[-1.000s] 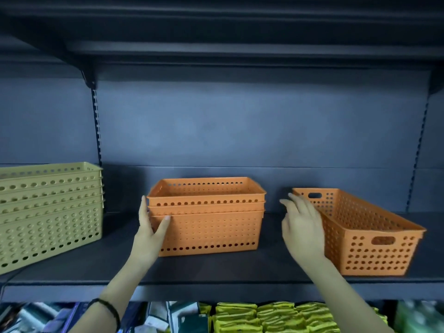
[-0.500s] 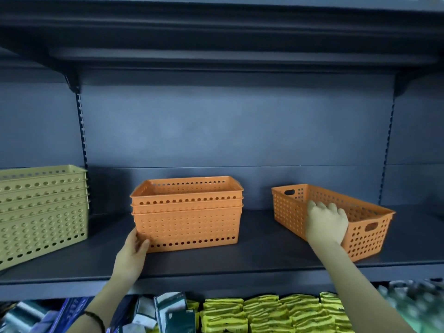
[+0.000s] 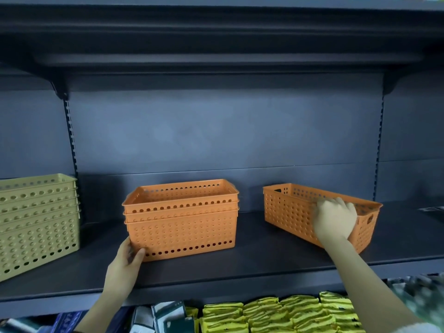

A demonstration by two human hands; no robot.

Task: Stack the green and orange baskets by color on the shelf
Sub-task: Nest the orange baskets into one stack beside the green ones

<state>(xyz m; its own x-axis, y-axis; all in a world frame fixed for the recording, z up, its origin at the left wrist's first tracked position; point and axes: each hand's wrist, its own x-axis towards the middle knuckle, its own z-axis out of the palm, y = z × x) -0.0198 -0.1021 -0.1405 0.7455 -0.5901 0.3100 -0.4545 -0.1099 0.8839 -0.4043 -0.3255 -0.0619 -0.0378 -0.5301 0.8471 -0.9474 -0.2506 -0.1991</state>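
A stack of three orange baskets (image 3: 182,227) stands in the middle of the dark shelf (image 3: 252,258). My left hand (image 3: 125,265) rests against its lower left corner, fingers on the side wall. To the right sits a single orange basket (image 3: 288,210), turned at an angle. My right hand (image 3: 335,221) is closed over its near long rim. A stack of several green baskets (image 3: 36,219) stands at the far left, partly cut off by the frame edge.
Another dark shelf (image 3: 216,44) hangs overhead. Below the shelf's front edge lie yellow packets (image 3: 276,313) and other packaged goods (image 3: 165,316). Bare shelf surface lies between the two orange groups and to the right of the single basket.
My right hand has gone from reaching toward the single orange basket to gripping its near rim. My left hand slid down the stack's left side to its lower corner. The view shifted.
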